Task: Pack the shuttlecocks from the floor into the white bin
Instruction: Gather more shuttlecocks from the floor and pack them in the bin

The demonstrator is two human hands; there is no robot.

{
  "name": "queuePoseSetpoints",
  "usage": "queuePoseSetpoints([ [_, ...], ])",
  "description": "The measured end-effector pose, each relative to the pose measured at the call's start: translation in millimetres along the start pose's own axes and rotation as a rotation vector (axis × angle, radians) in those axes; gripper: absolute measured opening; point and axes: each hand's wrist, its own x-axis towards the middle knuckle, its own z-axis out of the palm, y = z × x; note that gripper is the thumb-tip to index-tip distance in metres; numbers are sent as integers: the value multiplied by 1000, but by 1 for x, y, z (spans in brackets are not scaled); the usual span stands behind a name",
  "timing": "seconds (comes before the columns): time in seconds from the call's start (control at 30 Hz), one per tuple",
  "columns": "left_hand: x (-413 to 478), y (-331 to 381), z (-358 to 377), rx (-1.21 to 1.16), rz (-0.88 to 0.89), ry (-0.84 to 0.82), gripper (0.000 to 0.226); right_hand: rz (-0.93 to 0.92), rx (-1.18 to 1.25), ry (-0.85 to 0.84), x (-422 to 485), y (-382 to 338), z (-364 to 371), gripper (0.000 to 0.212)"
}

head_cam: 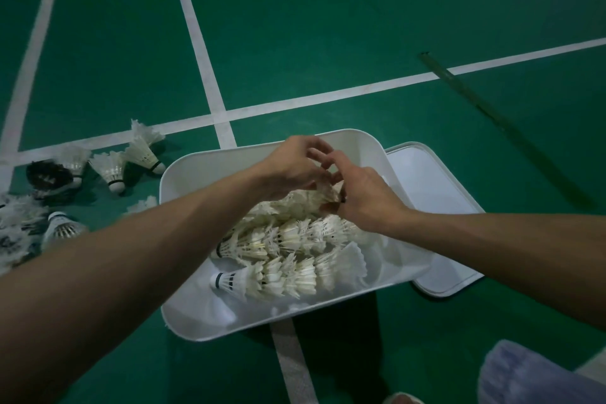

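Shuttlecock stack (295, 203) over white bin (360, 147), its end pinched in left hand (292, 167) and right hand (367, 197) grips.

I see the bin (183, 180) on the floor (328, 26) at near centre; its lid (436, 193) lies just beside it on the right; in the bin, rows of nested shuttlecocks run left to right: the near row (288, 275), the middle row (278, 239) behind it, the far row (295, 203) behind that; my left hand (295, 167) and right hand (367, 197) meet over the far row's right end; loose shuttlecocks (111, 167) lie on the floor left of the bin.
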Motion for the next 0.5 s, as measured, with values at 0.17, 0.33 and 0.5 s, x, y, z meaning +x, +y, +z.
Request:
queuePoseSetpoints([
  [0.17, 9, -7, -4, 285, 110, 100, 47, 193, 21, 63, -3, 26, 4, 58],
  [0.33, 11, -13, 5, 578, 164, -56, 76, 289, 101, 146, -4, 35, 16, 43],
  [0.5, 22, -12, 9, 847, 170, -190, 78, 296, 152, 196, -3, 41, 26, 35],
])
